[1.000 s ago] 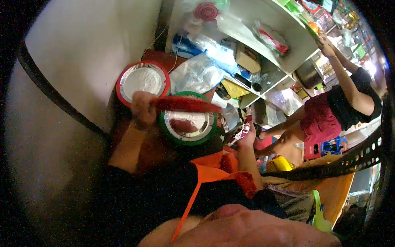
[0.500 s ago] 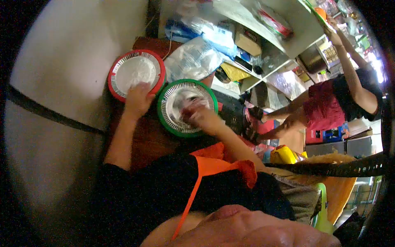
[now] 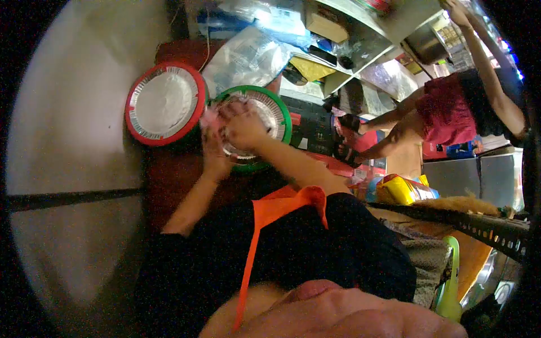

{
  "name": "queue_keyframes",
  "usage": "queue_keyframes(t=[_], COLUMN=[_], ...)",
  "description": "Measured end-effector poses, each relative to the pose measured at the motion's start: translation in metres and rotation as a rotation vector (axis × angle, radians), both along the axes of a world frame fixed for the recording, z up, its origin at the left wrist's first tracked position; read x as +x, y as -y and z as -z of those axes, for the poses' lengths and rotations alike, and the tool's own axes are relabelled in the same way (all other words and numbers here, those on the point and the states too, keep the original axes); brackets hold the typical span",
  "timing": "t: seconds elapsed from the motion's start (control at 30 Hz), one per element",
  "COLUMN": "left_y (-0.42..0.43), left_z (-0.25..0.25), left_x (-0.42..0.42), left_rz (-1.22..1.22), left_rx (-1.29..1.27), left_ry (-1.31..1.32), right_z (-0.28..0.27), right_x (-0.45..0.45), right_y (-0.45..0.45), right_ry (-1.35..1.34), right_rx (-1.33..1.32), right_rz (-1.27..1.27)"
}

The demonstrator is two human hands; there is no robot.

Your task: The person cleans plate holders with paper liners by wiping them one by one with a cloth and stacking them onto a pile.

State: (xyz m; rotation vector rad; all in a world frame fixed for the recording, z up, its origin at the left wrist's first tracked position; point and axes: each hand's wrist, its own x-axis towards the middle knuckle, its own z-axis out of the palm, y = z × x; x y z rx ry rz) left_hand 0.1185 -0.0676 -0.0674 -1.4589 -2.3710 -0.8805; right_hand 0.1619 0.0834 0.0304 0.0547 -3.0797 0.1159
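Across from the red-rimmed foil dish [image 3: 166, 104], where it was half a second ago, the left hand [image 3: 215, 149] has come to the green-rimmed foil dish [image 3: 273, 112]; the right hand [image 3: 245, 129] is still over that dish, and the two hands are now close together. Both dishes sit further left in the view, side by side on the reddish-brown bench [image 3: 169, 180]; the whole scene has shifted with them.

Both hands are blurred, their fingers bent; something pinkish-red [image 3: 211, 119] shows at them, though whether either one grips it, and how wide the fingers stand, cannot be told. Pale content fills the red-rimmed dish, its surface now uncovered by any hand.

No brand can be read; the dark box [image 3: 313, 121] beyond the green-rimmed dish carries small pale marks, too small to make out, and the print on the yellow packet [image 3: 400, 188] at the right is equally illegible. A crumpled clear plastic bag [image 3: 245, 59] lies just beyond the dishes, near the shelf [image 3: 363, 50]; another person [image 3: 448, 110], in dark red shorts, stands at the right with arms raised.
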Motion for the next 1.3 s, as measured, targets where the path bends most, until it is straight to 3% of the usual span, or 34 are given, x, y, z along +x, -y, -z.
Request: queue_keyframes(t=[0.07,0.17,0.2,0.27,0.3,0.4,0.5,0.57,0.6,0.67,0.7,0.77,0.8,0.9,0.93,0.97,1.03,1.07,1.1,1.17,1.2,1.27,1.3], left_y=[0.001,-0.001,-0.001,0.001,-0.001,-0.006,-0.01,-0.014,-0.017,-0.01,-0.006,-0.001,0.001,0.011,0.018,0.029,0.036,0.038,0.036,0.038,0.038,0.038,0.038], left_z=[-0.012,0.014,0.015,-0.003,-0.008,-0.017,-0.026,-0.017,-0.018,-0.018,0.002,0.047,0.035,-0.09,-0.106,-0.094,-0.053,-0.042,-0.042,-0.042,-0.042,-0.043,-0.048], left_x=[0.001,-0.02,-0.02,-0.015,-0.017,-0.018,-0.016,-0.023,-0.024,-0.026,-0.036,-0.057,-0.056,-0.003,0.006,0.005,-0.01,-0.01,-0.006,0.0,0.001,0.002,-0.003], left_rz=[-0.11,-0.055,-0.036,-0.132,-0.11,-0.072,-0.07,-0.171,-0.152,0.019,0.016,0.004,-0.001,0.092,0.168,0.282,0.417,0.549,0.544,0.561,0.579,0.569,0.532], left_rx=[0.181,0.1,0.088,-0.383,-0.355,-0.326,-0.36,-0.595,-0.57,0.014,-0.067,-0.11,-0.214,-0.664,-0.706,-0.57,-0.489,-0.414,-0.325,-0.32,-0.314,-0.212,-0.038], left_ry=[0.19,0.341,0.26,-0.092,-0.109,-0.101,-0.046,-0.035,-0.056,0.28,0.361,0.516,0.47,0.159,0.106,-0.005,-0.076,-0.148,-0.281,-0.276,-0.291,-0.282,-0.253], right_z=[0.0,0.02,0.011,-0.01,-0.019,-0.02,-0.006,-0.033,-0.017,0.016,0.053,0.07,0.069,0.061,0.049,0.039,0.003,-0.015,-0.01,0.008,0.011,-0.033,-0.023], right_x=[0.022,0.067,0.086,0.127,0.135,0.113,0.059,0.027,0.022,0.013,0.012,0.041,0.055,0.107,0.118,0.129,0.156,0.174,0.181,0.194,0.197,0.191,0.191], right_y=[0.029,0.028,0.015,-0.013,-0.025,-0.072,-0.077,-0.045,-0.029,0.002,0.014,0.022,0.021,0.004,-0.006,-0.016,-0.048,-0.059,-0.073,-0.096,-0.105,-0.092,-0.107], right_ry=[0.091,0.058,0.098,0.08,0.025,-0.064,-0.182,-0.009,-0.043,-0.115,-0.047,-0.262,-0.268,-0.093,0.05,0.193,0.509,0.571,0.376,-0.031,-0.25,-0.567,-0.679], right_rx=[0.114,-0.071,-0.025,-0.041,-0.101,0.07,0.039,0.029,0.046,0.089,-0.041,0.095,0.096,-0.226,-0.39,-0.552,-1.173,-1.534,-1.57,-1.879,-2.143,-2.309,-2.327], right_rz=[-0.161,-0.171,-0.184,-0.303,-0.42,-0.218,0.049,0.194,0.109,-0.062,-0.116,-0.377,-0.378,-0.465,-0.481,-0.474,0.045,0.585,0.764,0.755,0.543,0.451,0.334])
